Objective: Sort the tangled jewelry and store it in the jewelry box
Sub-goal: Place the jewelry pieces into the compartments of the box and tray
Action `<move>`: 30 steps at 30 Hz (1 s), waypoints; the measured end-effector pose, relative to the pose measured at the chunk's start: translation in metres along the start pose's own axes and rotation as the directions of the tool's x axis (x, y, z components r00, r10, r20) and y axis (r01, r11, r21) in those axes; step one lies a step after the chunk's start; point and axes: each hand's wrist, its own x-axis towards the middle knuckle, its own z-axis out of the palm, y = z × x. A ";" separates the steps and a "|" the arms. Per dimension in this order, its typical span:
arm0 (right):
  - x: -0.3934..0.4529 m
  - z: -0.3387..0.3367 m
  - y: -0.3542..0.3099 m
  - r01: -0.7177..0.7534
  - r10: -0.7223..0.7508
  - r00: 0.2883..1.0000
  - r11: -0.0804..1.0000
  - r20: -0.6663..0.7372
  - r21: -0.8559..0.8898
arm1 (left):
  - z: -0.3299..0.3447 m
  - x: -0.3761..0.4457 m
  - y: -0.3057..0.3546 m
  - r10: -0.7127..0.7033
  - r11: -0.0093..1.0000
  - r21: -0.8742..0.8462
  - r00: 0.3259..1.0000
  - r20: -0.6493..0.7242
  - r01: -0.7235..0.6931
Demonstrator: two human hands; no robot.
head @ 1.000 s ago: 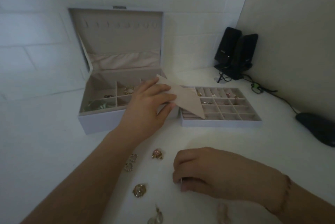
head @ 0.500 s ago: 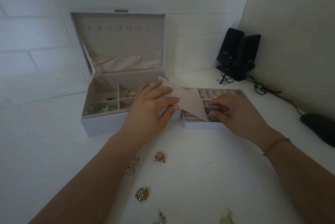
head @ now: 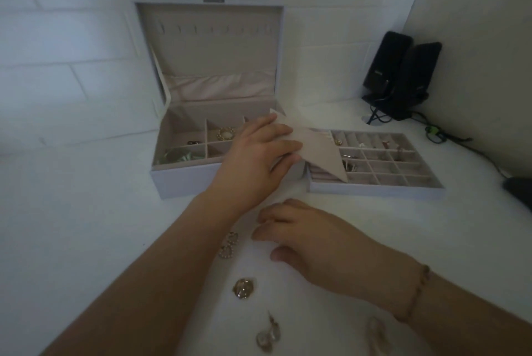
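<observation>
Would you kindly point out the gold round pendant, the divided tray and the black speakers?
gold round pendant (head: 244, 288), head view, centre of its disc.
divided tray (head: 374, 190), head view, front wall.
black speakers (head: 417, 73), head view, front of the right one.

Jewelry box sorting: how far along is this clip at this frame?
Partly done. Several pieces already lie in the jewelry box and the divided tray. In hand: the left hand holds a beige flap; the right hand reaches over the table. Left: beaded earrings, a round piece, others nearer.
</observation>
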 end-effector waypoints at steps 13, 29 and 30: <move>-0.016 -0.058 0.050 -0.268 0.260 0.955 0.963 -0.144 -0.038 | 0.000 0.002 0.001 0.003 1.000 -0.026 1.000 -0.004 -0.004; -0.042 -0.077 0.104 -0.596 0.552 0.725 0.803 -0.412 0.028 | -0.040 0.005 -0.010 -0.011 0.981 -0.188 0.985 0.172 0.044; -0.038 -0.080 0.089 -0.544 0.503 0.744 0.838 -0.441 0.039 | -0.043 0.006 -0.011 -0.033 0.976 -0.205 0.985 0.171 0.069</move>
